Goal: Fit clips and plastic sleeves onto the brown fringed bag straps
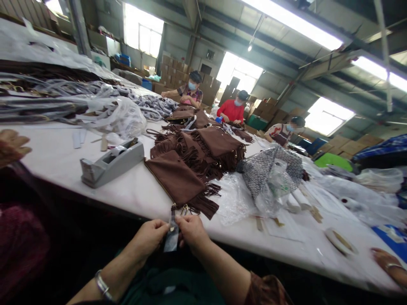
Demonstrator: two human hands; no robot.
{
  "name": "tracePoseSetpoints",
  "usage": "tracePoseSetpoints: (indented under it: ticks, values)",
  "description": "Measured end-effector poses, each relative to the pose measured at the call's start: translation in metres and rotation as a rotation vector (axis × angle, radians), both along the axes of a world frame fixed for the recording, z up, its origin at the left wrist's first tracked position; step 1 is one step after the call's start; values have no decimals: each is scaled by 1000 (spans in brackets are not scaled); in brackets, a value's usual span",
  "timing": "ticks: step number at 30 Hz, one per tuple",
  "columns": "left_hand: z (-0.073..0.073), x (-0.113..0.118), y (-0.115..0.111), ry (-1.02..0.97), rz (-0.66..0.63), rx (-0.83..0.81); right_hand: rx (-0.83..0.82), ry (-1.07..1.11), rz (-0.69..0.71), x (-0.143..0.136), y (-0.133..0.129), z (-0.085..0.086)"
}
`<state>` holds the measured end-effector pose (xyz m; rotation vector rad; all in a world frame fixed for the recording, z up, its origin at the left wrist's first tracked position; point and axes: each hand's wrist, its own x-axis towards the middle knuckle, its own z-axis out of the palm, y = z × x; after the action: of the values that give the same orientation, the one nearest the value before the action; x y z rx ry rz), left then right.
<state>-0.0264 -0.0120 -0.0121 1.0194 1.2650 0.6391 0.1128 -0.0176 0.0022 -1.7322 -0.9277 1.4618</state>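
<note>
1. The left hand (152, 237) and the right hand (192, 231) meet at the near edge of the table, in front of the person's body. Thumb and fingers of each are pinched together on a small strip (172, 238), one hand on either side of it.
2. The strip's long axis runs away from the person, nearly upright in the view. Its shiny, pale end hangs toward the person; its darker, narrow end reaches up to the metal rings at the corner of a brown pouch (178, 178). Fingers cover part of its middle, so its exact form is unclear.
3. The pouch lies flat at the near edge. Its zipped side slants from upper left down to the rings, and its fringe points to the lower right.
4. The white table (133, 197) stretches from left to right across the view. A grey tape dispenser (112, 163) stands to the left of the pouch, its long axis slanting up to the right.
5. Just beyond the pouch is a pile of brown fringed pouches (219, 146); to its right, grey woven fabric (273, 167) lies with clear plastic. A roll of tape (341, 241) lies farther right.
6. Crumpled plastic wrapping (122, 116) and grey-wrapped straps (63, 106) cover the table's far left.
7. Three masked people (231, 111) are at the far side. Another person's hand (12, 147) shows at the left border, another (389, 264) at the right.
8. Behind are stacked cartons (173, 70), bright windows (143, 31) and long ceiling lights (299, 23).
</note>
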Motion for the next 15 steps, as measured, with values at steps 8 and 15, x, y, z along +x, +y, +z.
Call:
tracePoseSetpoints:
  ticks: [8, 15]
  values:
    - [-16, 2, 12, 159, 90, 195, -47, 78, 5, -1, -8, -3]
    - [-12, 2, 22, 286, 98, 301, -64, 8, 21, -7, 3, 1]
